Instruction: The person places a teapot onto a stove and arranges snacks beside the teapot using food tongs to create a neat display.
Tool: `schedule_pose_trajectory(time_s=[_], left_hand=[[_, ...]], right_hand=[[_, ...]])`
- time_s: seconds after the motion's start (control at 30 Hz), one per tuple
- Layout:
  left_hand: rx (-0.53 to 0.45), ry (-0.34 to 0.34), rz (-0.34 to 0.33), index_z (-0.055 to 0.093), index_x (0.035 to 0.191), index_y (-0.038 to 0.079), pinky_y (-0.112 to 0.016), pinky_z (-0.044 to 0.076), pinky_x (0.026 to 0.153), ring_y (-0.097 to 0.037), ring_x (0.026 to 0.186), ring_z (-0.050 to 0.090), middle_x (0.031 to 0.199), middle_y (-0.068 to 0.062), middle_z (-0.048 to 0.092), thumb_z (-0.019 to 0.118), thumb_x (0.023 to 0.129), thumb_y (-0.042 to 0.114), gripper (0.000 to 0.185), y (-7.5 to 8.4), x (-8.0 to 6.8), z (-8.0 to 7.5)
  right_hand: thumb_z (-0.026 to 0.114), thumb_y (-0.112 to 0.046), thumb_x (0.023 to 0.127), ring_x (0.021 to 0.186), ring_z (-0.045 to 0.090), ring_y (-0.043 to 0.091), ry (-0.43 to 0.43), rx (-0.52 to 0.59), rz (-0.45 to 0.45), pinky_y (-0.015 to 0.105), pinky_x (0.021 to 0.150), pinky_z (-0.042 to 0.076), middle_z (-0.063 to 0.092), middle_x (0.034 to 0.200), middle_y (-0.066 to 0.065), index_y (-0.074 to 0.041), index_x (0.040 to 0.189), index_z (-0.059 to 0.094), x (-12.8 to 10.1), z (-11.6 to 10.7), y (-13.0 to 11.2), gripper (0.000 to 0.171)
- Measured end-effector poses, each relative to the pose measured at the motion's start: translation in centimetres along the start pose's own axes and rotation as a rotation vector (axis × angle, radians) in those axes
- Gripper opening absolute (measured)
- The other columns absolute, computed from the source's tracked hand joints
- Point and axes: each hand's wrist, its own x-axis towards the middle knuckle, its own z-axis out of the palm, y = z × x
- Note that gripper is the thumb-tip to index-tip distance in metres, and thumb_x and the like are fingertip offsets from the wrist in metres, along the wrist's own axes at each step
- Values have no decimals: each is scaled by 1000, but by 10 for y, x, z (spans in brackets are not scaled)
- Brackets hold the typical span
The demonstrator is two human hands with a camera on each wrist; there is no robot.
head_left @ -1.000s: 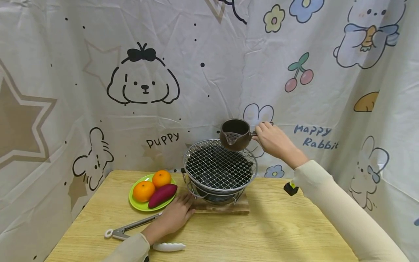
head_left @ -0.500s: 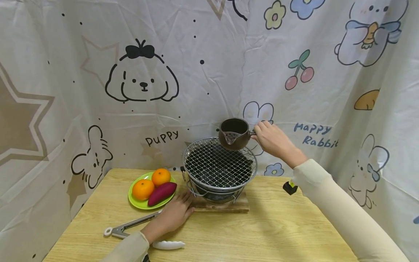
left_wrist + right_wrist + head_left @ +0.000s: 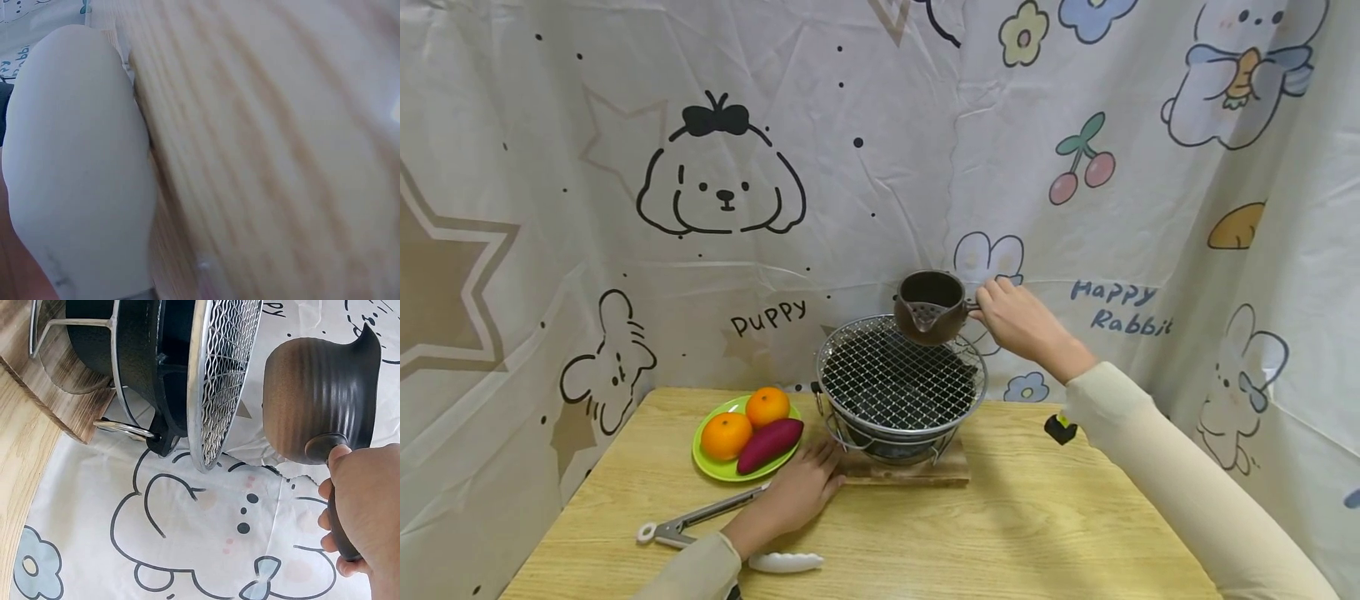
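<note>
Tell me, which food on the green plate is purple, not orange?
The sweet potato, the long purple one at the plate's front right. The two oranges beside it are round.

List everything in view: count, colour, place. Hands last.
Pot: 1, dark brown, held by its side handle above the grill's far edge.
Grill: 1, black bowl under silver mesh, on the board.
Board: 1, wooden, table centre.
Plate: 1, green, left of the grill.
Oranges: 2, orange, on the plate.
Sweet potato: 1, purple, on the plate.
Tongs: 1, metal with white tips, front left.
Small object: 1, black and yellow, right of the grill.
Table: 1, light wood.
Curtain: 1, white, cartoon prints, behind.
Left hand: flat on the table, fingertips at the board.
Right hand: grips the pot's handle.
</note>
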Motion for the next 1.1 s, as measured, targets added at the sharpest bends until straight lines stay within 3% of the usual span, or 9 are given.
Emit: schedule_pose_trajectory(time_s=[0.37,0.8,1.1], left_hand=[[5,24,7,56,137,-12,-60,39,115,-45,135,53,143,-29,56,56,104,21,47,0,1,-2],[-11,29,15,56,136,-13,-60,39,115,-47,134,53,142,-31,56,57,103,21,48,0,-1,1],[-6,34,18,56,136,-13,-60,39,114,-46,134,54,142,-30,57,58,103,21,48,1,0,1]], right_hand=[[55,-21,105,71,37,22,-35,8,13,31,58,35,41,77,8,-1,86,46,2,-2,-2,29],[57,-20,104,78,51,29,-71,53,36,40,70,48,49,80,11,1,88,50,-4,6,-3,27],[58,-19,103,77,48,28,-43,58,28,38,68,45,48,82,12,1,86,49,-6,12,-5,27]])
